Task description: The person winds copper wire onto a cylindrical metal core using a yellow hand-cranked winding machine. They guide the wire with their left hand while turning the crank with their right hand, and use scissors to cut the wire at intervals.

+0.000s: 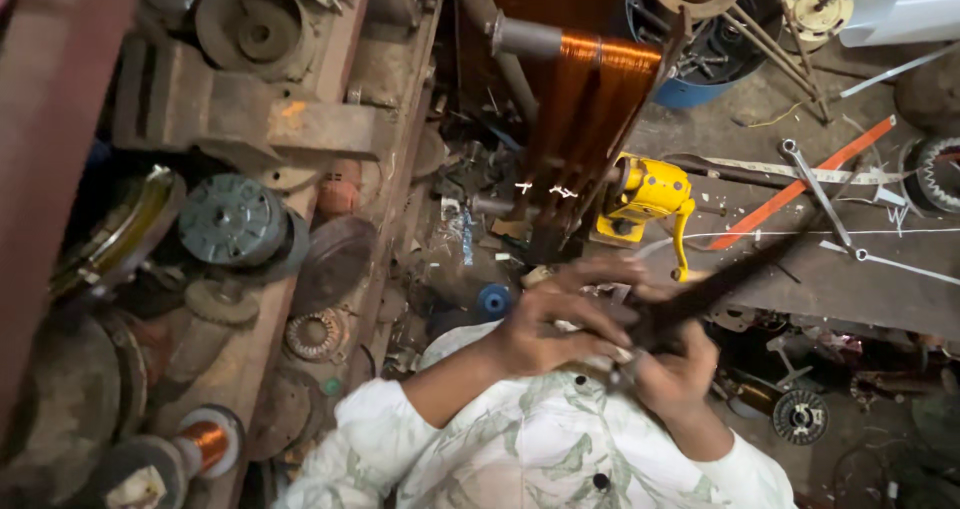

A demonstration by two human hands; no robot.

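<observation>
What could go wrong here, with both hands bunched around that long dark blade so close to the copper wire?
The left hand and right hand sit tight around the long dark blade, which is blurred, so a slip could nick a finger. The blade points toward the sheet of thin copper wire; a stray swing might snag or cut strands. The bench is crowded with a yellow hand winder and loose tools, easy to knock.
</observation>
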